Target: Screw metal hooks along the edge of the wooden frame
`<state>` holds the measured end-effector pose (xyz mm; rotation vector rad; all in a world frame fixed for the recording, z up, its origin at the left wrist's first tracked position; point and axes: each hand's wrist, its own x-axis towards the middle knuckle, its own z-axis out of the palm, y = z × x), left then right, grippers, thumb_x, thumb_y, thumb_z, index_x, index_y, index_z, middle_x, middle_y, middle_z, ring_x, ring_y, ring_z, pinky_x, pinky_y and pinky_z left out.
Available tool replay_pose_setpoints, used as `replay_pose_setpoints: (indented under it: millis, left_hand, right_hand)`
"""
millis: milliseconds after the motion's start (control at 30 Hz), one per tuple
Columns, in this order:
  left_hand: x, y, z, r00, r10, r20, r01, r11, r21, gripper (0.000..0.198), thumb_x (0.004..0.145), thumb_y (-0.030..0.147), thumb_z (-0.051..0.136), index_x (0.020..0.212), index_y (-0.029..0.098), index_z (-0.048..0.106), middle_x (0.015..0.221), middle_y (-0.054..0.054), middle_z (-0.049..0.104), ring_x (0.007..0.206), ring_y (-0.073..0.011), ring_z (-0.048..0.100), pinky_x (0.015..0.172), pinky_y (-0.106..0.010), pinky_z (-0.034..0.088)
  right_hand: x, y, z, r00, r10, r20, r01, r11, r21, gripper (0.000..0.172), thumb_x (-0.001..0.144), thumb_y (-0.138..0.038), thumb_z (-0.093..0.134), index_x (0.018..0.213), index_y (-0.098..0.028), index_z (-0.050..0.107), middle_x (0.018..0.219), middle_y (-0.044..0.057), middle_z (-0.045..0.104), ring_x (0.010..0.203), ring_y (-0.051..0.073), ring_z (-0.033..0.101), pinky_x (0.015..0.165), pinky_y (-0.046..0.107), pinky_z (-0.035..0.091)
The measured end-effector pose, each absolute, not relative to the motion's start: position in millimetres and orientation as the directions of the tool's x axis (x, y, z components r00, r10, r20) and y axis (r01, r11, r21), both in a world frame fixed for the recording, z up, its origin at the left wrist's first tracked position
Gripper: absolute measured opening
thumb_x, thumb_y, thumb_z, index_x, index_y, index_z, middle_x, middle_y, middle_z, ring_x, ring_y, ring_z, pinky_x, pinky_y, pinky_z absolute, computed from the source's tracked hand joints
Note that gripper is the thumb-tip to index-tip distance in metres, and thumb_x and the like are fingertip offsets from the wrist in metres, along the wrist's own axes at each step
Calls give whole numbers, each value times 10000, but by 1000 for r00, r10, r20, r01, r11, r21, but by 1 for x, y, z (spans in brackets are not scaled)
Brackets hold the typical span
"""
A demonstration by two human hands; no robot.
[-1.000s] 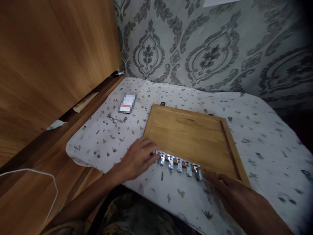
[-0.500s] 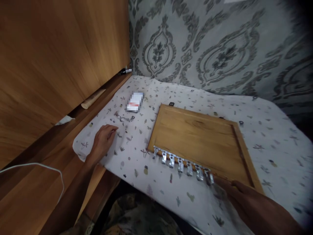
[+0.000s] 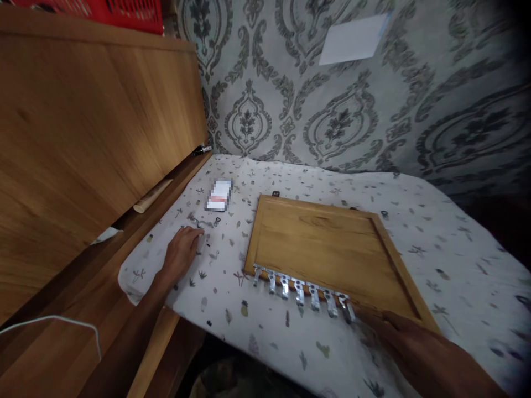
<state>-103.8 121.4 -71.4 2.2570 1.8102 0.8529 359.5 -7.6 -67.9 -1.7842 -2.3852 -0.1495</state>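
A printed white cloth point(image 3: 307, 342) spreads beneath a rectangular, framed, golden-brown wooden panel point(image 3: 319, 243), which lies flat between a person's hands. The right hand point(image 3: 409, 337) is at the panel's near right edge, its fingers partly hidden; how far it is open and whether it holds anything cannot be told. The left hand point(image 3: 181, 251), well apart from the panel, curls its fingers loosely beside small silvery metal pieces point(image 3: 199, 223); any grip is unclear. A row of silvery metal hooks point(image 3: 299, 296) lines the panel's near edge.

The strip point(image 3: 299, 291) lies along the board's point(image 3: 319, 243) near edge.
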Motion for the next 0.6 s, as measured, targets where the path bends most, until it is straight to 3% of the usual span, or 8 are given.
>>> replay_pose_setpoints:
  millis: [200,400,600]
  left_hand:
    - [-112,127,-63,166,945,282,853,-281,439,296,990,207,416,1085,198,697,1060,-80,687,1039,-239,631,955,-377,495]
    - [-124,116,-45,274,950,148,811,-311,496,227,959,256,475,1001,208,693,1018,-50,706,953,-218,652,890,-346,509]
    - [-127,111,-40,370,927,65,768,-345,539,172,913,301,555,971,225,698,1018,-43,695,970,-220,642,876,-333,502]
  right_hand:
    - [347,-10,-56,-285,946,156,958,274,90,506,918,-66,402,1108,-326,792,903,93,804,688,258,789,573,287,631]
    - [356,-7,-62,-308,944,122,951,307,24,481,905,-86,434,1083,-360,787,882,69,807,654,262,784,540,275,631]
    - [363,-8,-75,-315,936,160,944,326,-45,519,908,-78,445,1178,-387,763,890,55,812,698,246,793,602,270,647]
